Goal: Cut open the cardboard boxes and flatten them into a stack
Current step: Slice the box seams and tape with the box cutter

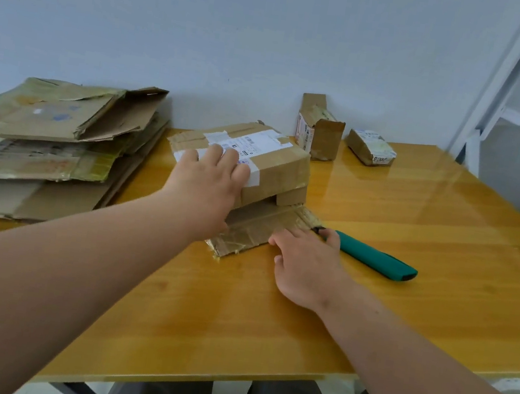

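Head view: two open hands, left hand [210, 183] and right hand [306, 262], flat on one box [275, 169]; two boxes behind.

The glossy yellow wooden table [415, 210] carries all items. Directly under the left hand [207, 186]: a taped cardboard box [275, 169], flap open. Just right of the right hand [305, 265]: a green utility knife [373, 256]. Far left: a flattened cardboard stack [50, 149]. Beyond the hands, at the wall: an opened small box [320, 132] and a small parcel [371, 147].

Three unflattened boxes [243, 161] [319, 127] [371, 147]; one flattened stack [47, 142], sheet count unclear; one knife [373, 256]; two hands [207, 186] [305, 265].
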Tool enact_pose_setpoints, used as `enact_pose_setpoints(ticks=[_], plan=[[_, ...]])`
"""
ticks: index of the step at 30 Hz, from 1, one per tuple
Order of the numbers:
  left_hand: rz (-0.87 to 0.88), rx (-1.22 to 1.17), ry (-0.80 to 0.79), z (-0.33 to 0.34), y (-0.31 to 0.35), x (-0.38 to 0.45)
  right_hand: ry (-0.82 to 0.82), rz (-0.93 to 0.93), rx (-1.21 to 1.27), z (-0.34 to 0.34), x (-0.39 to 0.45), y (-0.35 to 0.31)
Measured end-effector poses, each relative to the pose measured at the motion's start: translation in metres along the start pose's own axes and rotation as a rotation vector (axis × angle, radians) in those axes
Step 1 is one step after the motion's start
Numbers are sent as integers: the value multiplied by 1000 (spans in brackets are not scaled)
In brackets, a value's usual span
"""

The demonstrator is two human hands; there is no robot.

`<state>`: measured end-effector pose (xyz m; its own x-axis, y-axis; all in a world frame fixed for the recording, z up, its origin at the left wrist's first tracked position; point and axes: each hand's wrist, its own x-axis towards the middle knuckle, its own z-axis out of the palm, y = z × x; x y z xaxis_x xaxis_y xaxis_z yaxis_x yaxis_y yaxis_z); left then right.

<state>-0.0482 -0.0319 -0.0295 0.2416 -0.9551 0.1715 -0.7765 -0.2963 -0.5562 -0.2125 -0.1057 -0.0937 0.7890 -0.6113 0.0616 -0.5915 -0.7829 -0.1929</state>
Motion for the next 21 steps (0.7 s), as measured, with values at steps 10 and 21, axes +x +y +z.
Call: enact_pose_setpoints(ticks=[10,21], plan=[[18,-526,-78,-31,-26,10,122,101,252,-1,14,4],[-103,-1189,-287,-31,-69,11,507,405,505,-27,74,5]])
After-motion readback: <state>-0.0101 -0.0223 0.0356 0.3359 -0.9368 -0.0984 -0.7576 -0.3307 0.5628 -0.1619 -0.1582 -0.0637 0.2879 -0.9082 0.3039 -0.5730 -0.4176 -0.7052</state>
